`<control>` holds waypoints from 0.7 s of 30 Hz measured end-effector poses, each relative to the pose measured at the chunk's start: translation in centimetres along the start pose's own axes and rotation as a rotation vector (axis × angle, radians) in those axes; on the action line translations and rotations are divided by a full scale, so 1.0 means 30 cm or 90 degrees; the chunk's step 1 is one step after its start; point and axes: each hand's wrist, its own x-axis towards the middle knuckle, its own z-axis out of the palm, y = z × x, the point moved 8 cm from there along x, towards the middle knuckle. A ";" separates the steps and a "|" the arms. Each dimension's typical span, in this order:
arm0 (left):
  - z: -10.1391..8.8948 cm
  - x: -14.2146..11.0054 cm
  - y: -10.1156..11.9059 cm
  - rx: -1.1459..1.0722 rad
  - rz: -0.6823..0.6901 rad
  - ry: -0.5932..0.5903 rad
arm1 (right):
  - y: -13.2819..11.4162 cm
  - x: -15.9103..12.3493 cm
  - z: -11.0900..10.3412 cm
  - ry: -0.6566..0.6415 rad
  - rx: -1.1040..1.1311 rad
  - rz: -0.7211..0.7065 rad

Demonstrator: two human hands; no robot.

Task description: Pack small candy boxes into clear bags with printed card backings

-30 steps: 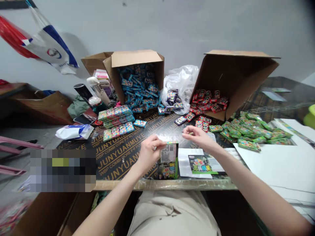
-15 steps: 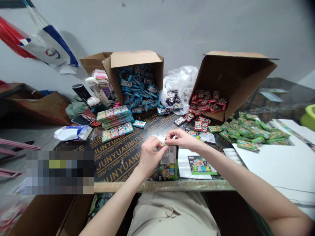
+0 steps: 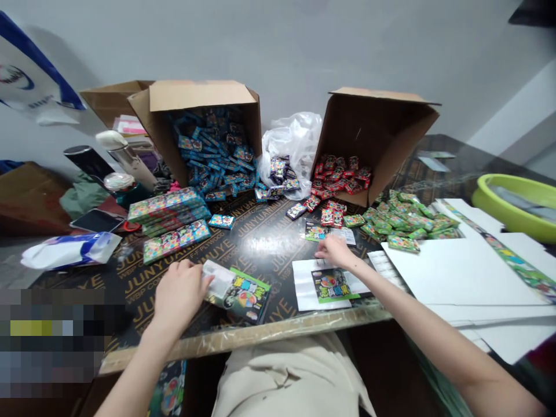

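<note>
My left hand (image 3: 182, 289) is at the left end of a flat black-and-green printed packet (image 3: 247, 295), its thumb over the pale end and its fingers curled. The packet lies tilted near the table's front edge. My right hand (image 3: 336, 252) reaches over a similar printed packet (image 3: 332, 285) resting on white paper (image 3: 304, 281). Its fingers are drawn together and point down; what is between them, if anything, is hidden. Just beyond them lies another printed piece (image 3: 315, 230), partly dark and partly pale.
Cardboard boxes hold blue packets (image 3: 217, 156) and red packets (image 3: 341, 171). A plastic bag (image 3: 295, 136) with purple packets stands between them. Green packets (image 3: 399, 214), white sheets (image 3: 438, 272) and a yellow-green basin (image 3: 516, 214) are to the right. Stacked packs (image 3: 171, 208) and bottles (image 3: 128, 156) sit left.
The packet, earlier upright with both hands at its top, now lies over on the table with my left hand at its end. My right hand has moved right. The view has turned rightward.
</note>
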 end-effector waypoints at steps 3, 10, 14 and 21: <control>0.085 0.002 0.064 -0.007 0.096 -0.077 | 0.031 -0.022 0.071 -0.022 0.004 0.012; 0.246 0.032 0.280 -0.163 0.269 -0.263 | 0.006 -0.046 0.112 0.006 0.043 -0.048; 0.231 0.043 0.274 -0.270 0.274 -0.385 | 0.003 -0.070 0.124 0.013 0.068 -0.088; -0.116 0.099 0.125 -0.676 0.178 -0.008 | 0.029 -0.074 0.108 0.015 0.123 -0.079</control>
